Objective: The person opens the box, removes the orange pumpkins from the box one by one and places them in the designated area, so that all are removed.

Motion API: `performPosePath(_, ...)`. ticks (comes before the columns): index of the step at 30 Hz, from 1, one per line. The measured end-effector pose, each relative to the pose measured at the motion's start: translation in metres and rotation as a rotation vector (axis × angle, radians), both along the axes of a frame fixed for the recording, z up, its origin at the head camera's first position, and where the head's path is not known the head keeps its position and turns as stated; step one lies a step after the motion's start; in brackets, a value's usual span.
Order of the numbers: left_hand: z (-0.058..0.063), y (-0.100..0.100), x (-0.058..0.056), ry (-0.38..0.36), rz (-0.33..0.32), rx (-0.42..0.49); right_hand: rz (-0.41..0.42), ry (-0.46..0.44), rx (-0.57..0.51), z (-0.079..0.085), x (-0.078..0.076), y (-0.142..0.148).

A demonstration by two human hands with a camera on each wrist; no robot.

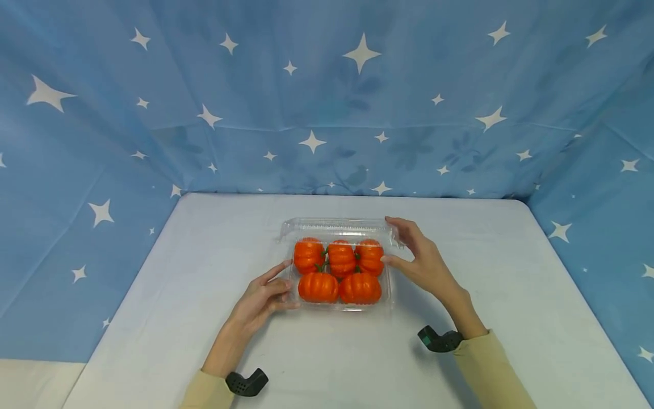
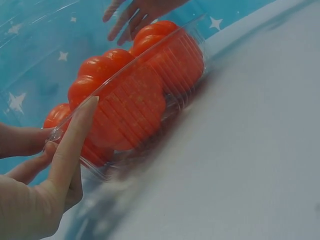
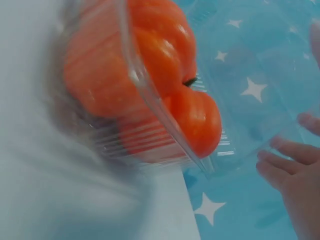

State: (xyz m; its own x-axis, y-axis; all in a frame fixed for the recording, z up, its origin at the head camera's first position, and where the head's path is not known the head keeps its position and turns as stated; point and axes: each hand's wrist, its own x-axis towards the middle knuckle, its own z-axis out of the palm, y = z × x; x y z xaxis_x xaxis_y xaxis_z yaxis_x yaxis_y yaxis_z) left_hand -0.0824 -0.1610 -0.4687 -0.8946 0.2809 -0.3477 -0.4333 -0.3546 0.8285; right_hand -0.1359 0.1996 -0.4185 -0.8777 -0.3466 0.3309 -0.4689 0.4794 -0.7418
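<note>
A clear plastic clamshell container [image 1: 339, 307] stands on the table with several ribbed, orange-red tomatoes [image 1: 318, 288] inside, some with green stems. Its hinged lid [image 1: 337, 226] is raised at the far side. At the container's left side, my left hand [image 1: 259, 301] holds the corner. In the left wrist view, one straight digit of this hand [image 2: 65, 155] lies along the near wall while other fingertips meet the rim. My right hand [image 1: 424, 258] is at the lid's right end, its fingers extended and spread; in the right wrist view, fingertips [image 3: 265, 162] reach the lid's edge.
A white-covered table [image 1: 214, 238] lies under the container. Blue fabric with white stars [image 1: 332, 113] hangs behind it and along both sides. Each wrist wears a black device, one on the left [image 1: 247, 383] and one on the right [image 1: 440, 339].
</note>
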Motion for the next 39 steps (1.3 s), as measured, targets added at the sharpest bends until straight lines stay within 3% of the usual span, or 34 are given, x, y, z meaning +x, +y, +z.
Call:
performPosePath(12,0.004,-0.003,0.009,0.0,-0.026,-0.026,0.06,-0.073,-0.264,-0.009,-0.035,-0.001)
performPosePath(22,0.005,-0.004,0.012,-0.003,-0.026,0.002,0.02,-0.114,-0.303,-0.017,-0.062,-0.004)
performPosePath(31,0.003,-0.008,0.019,-0.007,-0.045,0.004,-0.037,-0.291,-0.35,-0.028,-0.075,-0.005)
performPosePath(39,0.005,-0.006,0.021,-0.011,-0.07,0.023,-0.086,-0.565,-0.376,-0.032,-0.082,0.0)
